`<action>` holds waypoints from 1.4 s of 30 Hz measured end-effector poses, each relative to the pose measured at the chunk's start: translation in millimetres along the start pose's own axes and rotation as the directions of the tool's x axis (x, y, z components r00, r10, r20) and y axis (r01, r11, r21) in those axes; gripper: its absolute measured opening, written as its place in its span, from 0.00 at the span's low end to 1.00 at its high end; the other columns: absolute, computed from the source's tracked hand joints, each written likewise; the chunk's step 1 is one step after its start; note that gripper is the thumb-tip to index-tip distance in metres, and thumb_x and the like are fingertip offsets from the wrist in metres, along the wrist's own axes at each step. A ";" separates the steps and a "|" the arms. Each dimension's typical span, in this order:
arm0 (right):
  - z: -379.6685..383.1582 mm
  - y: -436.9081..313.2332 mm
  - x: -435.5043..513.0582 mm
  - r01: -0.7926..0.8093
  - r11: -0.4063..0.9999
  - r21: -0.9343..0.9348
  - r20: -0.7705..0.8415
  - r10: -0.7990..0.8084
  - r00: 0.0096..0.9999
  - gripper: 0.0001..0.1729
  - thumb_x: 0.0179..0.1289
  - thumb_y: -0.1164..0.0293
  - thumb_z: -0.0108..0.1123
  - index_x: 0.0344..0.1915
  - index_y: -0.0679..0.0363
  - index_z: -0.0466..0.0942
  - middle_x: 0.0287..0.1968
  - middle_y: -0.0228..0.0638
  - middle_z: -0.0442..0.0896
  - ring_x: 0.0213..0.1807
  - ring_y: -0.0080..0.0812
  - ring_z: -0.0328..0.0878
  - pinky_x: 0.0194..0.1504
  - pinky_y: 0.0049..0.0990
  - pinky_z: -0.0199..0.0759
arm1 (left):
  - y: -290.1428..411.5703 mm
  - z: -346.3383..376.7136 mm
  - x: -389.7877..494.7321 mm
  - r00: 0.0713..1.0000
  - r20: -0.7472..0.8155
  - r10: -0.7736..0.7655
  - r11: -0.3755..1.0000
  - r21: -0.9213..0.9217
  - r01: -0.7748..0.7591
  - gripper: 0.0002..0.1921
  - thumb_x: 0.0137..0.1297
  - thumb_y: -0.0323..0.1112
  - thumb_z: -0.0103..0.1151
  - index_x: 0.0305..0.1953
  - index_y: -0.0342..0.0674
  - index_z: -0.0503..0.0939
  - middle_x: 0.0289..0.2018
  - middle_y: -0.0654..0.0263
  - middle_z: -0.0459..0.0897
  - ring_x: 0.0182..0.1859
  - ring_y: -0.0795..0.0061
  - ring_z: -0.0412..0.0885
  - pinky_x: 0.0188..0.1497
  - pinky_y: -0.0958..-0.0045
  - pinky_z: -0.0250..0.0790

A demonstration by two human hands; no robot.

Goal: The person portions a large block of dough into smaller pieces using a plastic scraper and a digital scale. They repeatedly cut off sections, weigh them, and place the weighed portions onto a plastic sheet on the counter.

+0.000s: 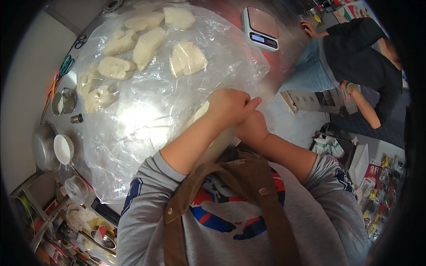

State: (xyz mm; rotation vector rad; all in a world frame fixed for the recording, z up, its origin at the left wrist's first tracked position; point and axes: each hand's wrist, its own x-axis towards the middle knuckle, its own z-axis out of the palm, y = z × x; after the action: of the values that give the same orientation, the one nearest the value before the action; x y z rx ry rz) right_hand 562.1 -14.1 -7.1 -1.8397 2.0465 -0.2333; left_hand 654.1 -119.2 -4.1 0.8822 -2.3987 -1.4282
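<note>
My left hand (230,105) is curled, its thumb side turned right, just above my right hand (253,129), which is also bent closed against it. What lies inside the fingers is hidden. A long pale piece of dough (218,146) runs under my left wrist and forearm, close to both hands. Clear plastic sheeting (139,89) spreads over the worktop on the left. Several lumps of dough lie at its far side under or among the film, among them a squarish one (188,59) and an oblong one (148,48).
A digital scale (263,28) stands beyond the sheet. Along the left edge are scissors (66,65), a metal cup (63,102), a steel bowl (43,146) and a white bowl (63,149). At the right, another person in a dark top (352,55) stands by the worktop, near a cardboard box (319,101).
</note>
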 end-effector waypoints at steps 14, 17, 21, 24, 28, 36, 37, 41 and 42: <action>7.8 -8.2 7.8 -0.059 0.993 0.106 0.009 0.058 0.998 0.10 0.52 0.71 0.58 0.37 0.58 0.77 0.29 0.41 0.82 0.29 0.48 0.80 0.29 0.43 0.72 | -19.5 11.4 -1.1 0.978 -0.190 0.085 0.996 0.017 -0.083 0.23 0.65 0.50 0.49 0.17 0.42 0.78 0.14 0.57 0.76 0.21 0.52 0.75 0.22 0.57 0.63; 12.1 -9.2 6.1 -0.035 0.994 0.100 -0.007 0.036 0.999 0.11 0.53 0.70 0.59 0.37 0.58 0.77 0.30 0.40 0.82 0.30 0.47 0.80 0.29 0.42 0.72 | -21.8 11.8 -3.4 0.979 -0.182 0.093 0.995 0.037 -0.087 0.23 0.65 0.49 0.49 0.16 0.42 0.76 0.14 0.57 0.75 0.21 0.51 0.75 0.22 0.57 0.63; 18.3 -5.6 4.6 -0.002 0.982 0.187 -0.086 0.019 0.996 0.12 0.53 0.68 0.60 0.38 0.58 0.77 0.30 0.39 0.82 0.31 0.47 0.80 0.29 0.41 0.72 | -22.7 14.1 -1.3 0.987 -0.146 0.062 0.996 0.068 -0.052 0.23 0.64 0.53 0.48 0.21 0.44 0.82 0.16 0.57 0.79 0.22 0.51 0.78 0.26 0.54 0.69; 22.2 -1.1 3.8 -0.033 0.979 0.201 -0.071 0.049 0.996 0.13 0.53 0.67 0.61 0.39 0.58 0.76 0.31 0.39 0.82 0.32 0.46 0.80 0.30 0.41 0.72 | -22.1 17.3 0.5 0.991 -0.127 0.048 0.996 0.086 -0.037 0.22 0.64 0.53 0.48 0.23 0.44 0.82 0.18 0.57 0.80 0.23 0.51 0.79 0.27 0.54 0.70; 27.1 3.0 3.6 0.023 0.969 0.247 -0.140 0.012 0.990 0.13 0.53 0.67 0.61 0.39 0.58 0.76 0.31 0.40 0.82 0.32 0.46 0.80 0.31 0.41 0.72 | -23.0 20.4 0.9 0.984 -0.157 0.079 0.994 0.092 -0.065 0.17 0.62 0.49 0.52 0.25 0.44 0.82 0.23 0.57 0.82 0.29 0.53 0.81 0.30 0.55 0.71; 34.6 16.2 0.9 0.073 0.929 0.363 -0.207 0.004 0.978 0.13 0.53 0.69 0.59 0.40 0.59 0.77 0.32 0.41 0.81 0.34 0.48 0.79 0.32 0.42 0.72 | -18.1 26.4 6.7 0.962 -0.209 0.177 0.974 0.179 -0.140 0.14 0.62 0.43 0.52 0.39 0.41 0.84 0.36 0.56 0.85 0.43 0.53 0.81 0.43 0.59 0.73; 35.2 17.9 0.7 0.110 0.914 0.390 -0.254 -0.008 0.967 0.12 0.53 0.69 0.59 0.39 0.59 0.77 0.33 0.42 0.81 0.35 0.48 0.79 0.33 0.42 0.72 | -15.8 25.7 7.5 0.980 -0.154 0.123 0.979 0.182 -0.094 0.14 0.63 0.43 0.52 0.39 0.41 0.84 0.37 0.56 0.85 0.44 0.53 0.81 0.44 0.59 0.73; 41.2 16.9 0.7 0.276 0.877 0.392 -0.410 -0.102 0.906 0.11 0.52 0.73 0.57 0.37 0.62 0.78 0.33 0.44 0.81 0.37 0.48 0.79 0.34 0.42 0.73 | -11.0 17.0 2.4 0.999 -0.052 0.005 0.988 0.157 0.003 0.16 0.66 0.43 0.49 0.42 0.40 0.83 0.38 0.55 0.85 0.50 0.53 0.80 0.50 0.61 0.72; 43.7 15.5 1.7 0.273 0.898 0.345 -0.376 -0.134 0.917 0.11 0.51 0.74 0.56 0.37 0.63 0.78 0.33 0.45 0.81 0.37 0.48 0.79 0.34 0.42 0.74 | -12.1 14.0 -0.2 0.998 -0.064 0.020 0.988 0.154 -0.009 0.17 0.66 0.44 0.47 0.42 0.40 0.83 0.38 0.55 0.85 0.51 0.53 0.80 0.52 0.61 0.71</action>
State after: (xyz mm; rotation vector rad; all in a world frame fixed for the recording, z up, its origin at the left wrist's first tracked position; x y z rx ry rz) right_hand 564.5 -8.2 -53.1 -1.8470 1.8253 -1.0157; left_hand 652.4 -113.1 -21.5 0.9291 -2.4868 -1.2018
